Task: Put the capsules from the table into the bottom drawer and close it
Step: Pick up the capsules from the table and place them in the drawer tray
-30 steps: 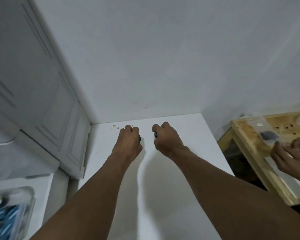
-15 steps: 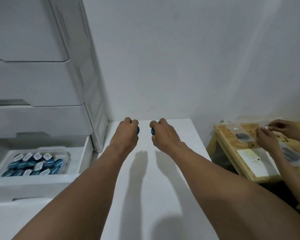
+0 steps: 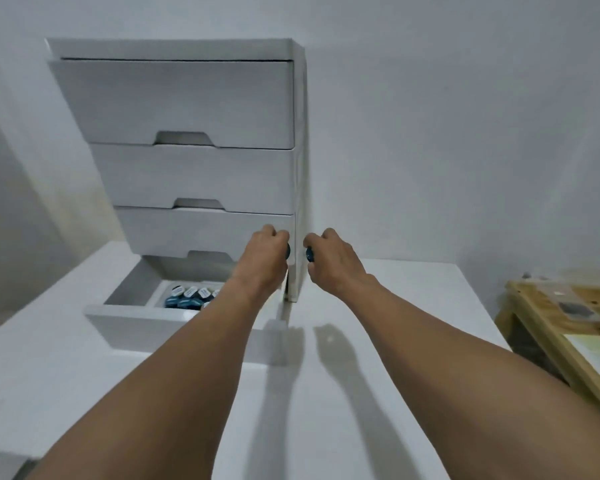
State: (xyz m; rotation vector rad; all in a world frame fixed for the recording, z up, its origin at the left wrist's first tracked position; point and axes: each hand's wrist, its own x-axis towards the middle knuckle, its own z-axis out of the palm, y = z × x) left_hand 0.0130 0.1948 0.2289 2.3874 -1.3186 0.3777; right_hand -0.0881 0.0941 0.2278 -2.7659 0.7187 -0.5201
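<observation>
A white drawer unit stands on the white table. Its bottom drawer is pulled out, and several dark blue capsules with white lids lie inside. My left hand grips a dark blue capsule, held above the drawer's right end. My right hand grips another blue capsule, just right of the unit's front corner. Most of each held capsule is hidden by curled fingers.
The upper three drawers are closed. A low wooden table with papers and a small bag stands at the right, beside the white table's edge. A plain wall is behind.
My view has swung left, so the drawer unit now fills the centre. Both hands, still holding capsules, have come over to the unit's front right corner; the other person's hands are out of view.
</observation>
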